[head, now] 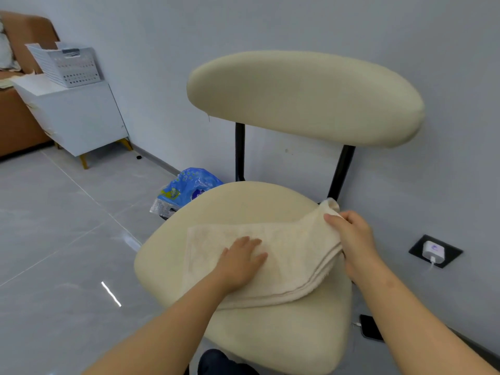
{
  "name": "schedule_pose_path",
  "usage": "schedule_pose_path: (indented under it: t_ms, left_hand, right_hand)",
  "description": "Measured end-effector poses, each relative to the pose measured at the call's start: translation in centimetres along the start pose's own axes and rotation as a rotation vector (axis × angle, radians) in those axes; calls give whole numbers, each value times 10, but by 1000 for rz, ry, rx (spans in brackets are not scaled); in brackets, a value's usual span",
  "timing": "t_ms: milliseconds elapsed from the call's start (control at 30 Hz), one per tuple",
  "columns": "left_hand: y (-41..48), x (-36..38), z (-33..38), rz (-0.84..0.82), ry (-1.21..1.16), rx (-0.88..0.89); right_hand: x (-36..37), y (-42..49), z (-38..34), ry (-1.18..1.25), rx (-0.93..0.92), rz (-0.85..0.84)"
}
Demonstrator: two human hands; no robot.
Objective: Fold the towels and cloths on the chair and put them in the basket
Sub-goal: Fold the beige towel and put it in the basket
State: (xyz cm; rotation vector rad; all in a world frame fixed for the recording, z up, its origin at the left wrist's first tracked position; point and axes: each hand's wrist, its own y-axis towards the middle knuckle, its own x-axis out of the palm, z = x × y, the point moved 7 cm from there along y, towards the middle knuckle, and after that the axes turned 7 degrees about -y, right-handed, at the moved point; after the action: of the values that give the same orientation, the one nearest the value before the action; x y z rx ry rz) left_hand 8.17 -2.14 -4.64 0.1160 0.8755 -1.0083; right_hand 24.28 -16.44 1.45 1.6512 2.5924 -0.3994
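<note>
Presently: cream towel [295, 255] on chair [297, 334], soft, limp; left hand [240, 259] pressed flat; right hand [351, 239] pinched raised corner, likeliest hold.

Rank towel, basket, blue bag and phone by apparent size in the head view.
Largest: towel
Next: basket and blue bag, about alike; the basket stands farther off, so unranked
Smallest: phone
</note>
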Motion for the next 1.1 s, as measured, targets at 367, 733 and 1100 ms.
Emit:
schedule_pose_path:
  t_ms: [367, 733, 1100]
  left_hand:
    - [-47, -65, -88, 285, -1444, -476]
    - [-42, -76, -78, 404, -199, -357]
    - [-16, -47, -67, 317, 408, -121]
  right_hand:
    - [171, -99, -15, -400, -229, -755]
    - [147, -67, 23, -1180, -507, -541]
    - [176, -40, 47, -1313, -533, -573]
